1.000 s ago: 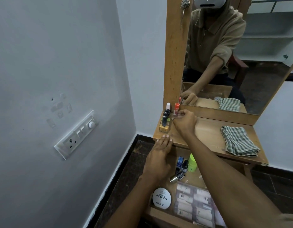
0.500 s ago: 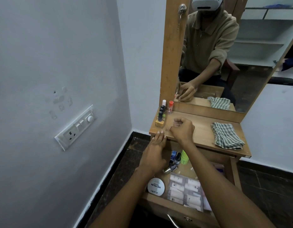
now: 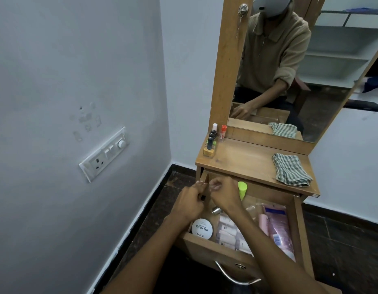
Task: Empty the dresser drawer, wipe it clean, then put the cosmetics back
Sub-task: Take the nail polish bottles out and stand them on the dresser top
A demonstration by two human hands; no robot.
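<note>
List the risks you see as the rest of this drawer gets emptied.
1. The small bottles stand packed at the left edge of the dresser top; adding more there could knock one to the floor.
2. Both hands, left hand and right hand, crowd the drawer's back left corner, beside the green container; it might get tipped.
3. The left hand seems to hold a small dark item; its grip is hard to judge, so it may slip.

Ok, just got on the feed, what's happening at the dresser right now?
A person is emptying the open drawer. Both hands are down at its back left corner: the left hand seems to pinch a small dark item, the right hand is curled beside it. A few small bottles already stand on the dresser top; the checked cloth lies unused.
</note>
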